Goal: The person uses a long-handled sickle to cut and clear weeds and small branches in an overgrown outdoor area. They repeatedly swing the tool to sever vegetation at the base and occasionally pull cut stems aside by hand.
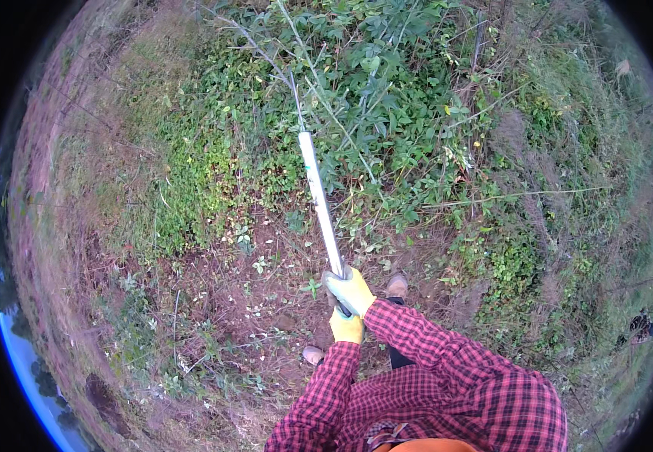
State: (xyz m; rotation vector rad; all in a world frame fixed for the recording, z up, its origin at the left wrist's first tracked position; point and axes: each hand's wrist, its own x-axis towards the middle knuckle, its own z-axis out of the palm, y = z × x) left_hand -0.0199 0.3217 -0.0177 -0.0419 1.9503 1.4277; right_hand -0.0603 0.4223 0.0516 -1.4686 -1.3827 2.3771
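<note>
My right hand [352, 290], in a yellow work glove with a grey palm, is closed round the lower end of a long silvery metal pole [320, 206]. Just below it my left hand [346, 327], in a matching glove, grips the dark end of the same tool. The pole points away from me and leans slightly left. From its far end a thin dark part runs on among bare stems; whether it is a blade cannot be told. A long green stem [332, 113] crosses the leafy bushes [405, 113] beside the tip.
Bare soil with dry stalks [281, 288] lies round my shoes. Low green ground cover [190, 186] grows at the left, and tangled dry grass and brush [530, 158] at the right. A dark figure, perhaps a person [637, 327], shows at the far right.
</note>
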